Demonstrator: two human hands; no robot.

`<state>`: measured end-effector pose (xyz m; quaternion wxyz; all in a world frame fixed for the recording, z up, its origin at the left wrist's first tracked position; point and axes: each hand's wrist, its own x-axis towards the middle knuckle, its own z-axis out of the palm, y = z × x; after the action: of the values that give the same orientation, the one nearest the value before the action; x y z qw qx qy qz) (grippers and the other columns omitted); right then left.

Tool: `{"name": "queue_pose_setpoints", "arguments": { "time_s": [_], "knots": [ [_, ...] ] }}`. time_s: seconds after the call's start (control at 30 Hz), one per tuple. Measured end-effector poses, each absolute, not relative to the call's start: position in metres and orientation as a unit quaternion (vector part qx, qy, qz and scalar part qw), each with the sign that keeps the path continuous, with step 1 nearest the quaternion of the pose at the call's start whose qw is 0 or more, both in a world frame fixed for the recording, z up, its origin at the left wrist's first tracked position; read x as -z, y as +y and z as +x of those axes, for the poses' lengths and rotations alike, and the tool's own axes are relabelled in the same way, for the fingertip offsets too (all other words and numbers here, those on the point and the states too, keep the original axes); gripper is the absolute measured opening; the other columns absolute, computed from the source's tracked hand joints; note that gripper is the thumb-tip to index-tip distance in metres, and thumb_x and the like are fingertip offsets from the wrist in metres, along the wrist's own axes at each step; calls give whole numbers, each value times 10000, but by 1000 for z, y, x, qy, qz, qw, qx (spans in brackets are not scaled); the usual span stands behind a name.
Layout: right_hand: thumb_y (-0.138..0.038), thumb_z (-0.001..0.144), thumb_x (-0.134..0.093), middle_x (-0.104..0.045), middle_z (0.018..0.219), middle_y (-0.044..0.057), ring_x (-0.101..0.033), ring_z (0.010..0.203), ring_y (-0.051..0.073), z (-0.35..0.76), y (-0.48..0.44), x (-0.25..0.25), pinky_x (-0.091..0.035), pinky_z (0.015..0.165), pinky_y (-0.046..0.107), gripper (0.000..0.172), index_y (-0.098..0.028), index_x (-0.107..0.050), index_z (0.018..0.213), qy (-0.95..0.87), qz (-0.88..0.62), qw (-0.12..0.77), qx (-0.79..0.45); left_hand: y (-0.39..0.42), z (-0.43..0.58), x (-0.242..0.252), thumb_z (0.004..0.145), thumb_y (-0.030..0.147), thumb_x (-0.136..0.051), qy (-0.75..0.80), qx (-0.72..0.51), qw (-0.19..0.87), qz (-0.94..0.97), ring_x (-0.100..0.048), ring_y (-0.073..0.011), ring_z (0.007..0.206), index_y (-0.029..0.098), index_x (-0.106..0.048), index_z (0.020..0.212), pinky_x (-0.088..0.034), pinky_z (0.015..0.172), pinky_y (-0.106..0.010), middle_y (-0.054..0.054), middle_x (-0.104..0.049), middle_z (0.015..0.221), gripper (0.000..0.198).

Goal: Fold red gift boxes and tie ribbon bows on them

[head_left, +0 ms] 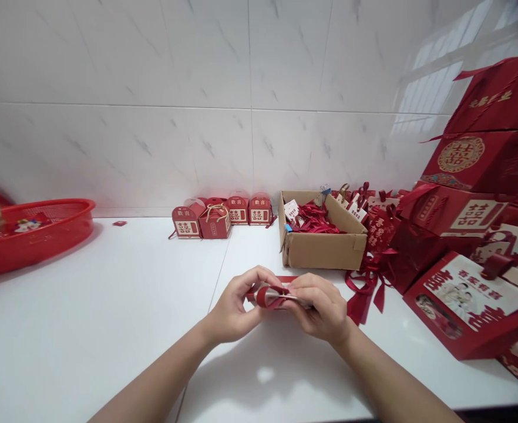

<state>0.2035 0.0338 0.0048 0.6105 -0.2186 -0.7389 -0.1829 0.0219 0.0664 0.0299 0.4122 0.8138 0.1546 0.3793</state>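
1. Small boxes (238, 210) by the tiled wall (109, 117): labels (187, 229) read 歡喜 and 囍.
2. Left hand (229, 308) and right hand (323, 305) pinch a red-and-white box (265, 295).
3. Box sits between both hands, over the white table (109, 323).

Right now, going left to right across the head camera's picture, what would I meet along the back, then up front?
Back: red basket → small red scrap → little red boxes → cardboard box → stacked red boxes. Front: left hand → right hand → red gift box with a window.
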Motion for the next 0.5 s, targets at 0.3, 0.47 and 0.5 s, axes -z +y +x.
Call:
{"name": "queue_pose_setpoints", "arguments": {
  "time_s": [0.3, 0.47, 0.5],
  "knots": [
    [-141, 777, -648, -657, 705, 72, -647, 655, 183, 204, 37, 0, -556, 566, 300, 159, -176, -576, 915, -741, -222, 614, 158, 72, 24, -22, 819, 116, -557, 117, -422, 361, 823, -593, -206, 959, 184, -583, 887, -509, 741, -324, -104, -641, 933, 99],
    [-169, 763, -666, -674, 837, 90, -666, 755, 187, 204, 34, -4, -574, 649, 300, 295, -178, -569, 1042, -742, -252, 619, 58, 79, 23, -17, 797, 44, -540, 96, -431, 338, 831, -619, -184, 884, 190, -613, 895, -511, 758, -331, -77, -664, 889, 190],
    [-160, 768, -661, -679, 874, 98, -671, 788, 188, 205, 34, -5, -577, 681, 299, 298, -176, -582, 1055, -749, -249, 611, 57, 80, 23, -16, 789, 32, -536, 94, -437, 326, 833, -620, -183, 884, 192, -616, 896, -510, 758, -328, -72, -667, 887, 208]
  ]
}}
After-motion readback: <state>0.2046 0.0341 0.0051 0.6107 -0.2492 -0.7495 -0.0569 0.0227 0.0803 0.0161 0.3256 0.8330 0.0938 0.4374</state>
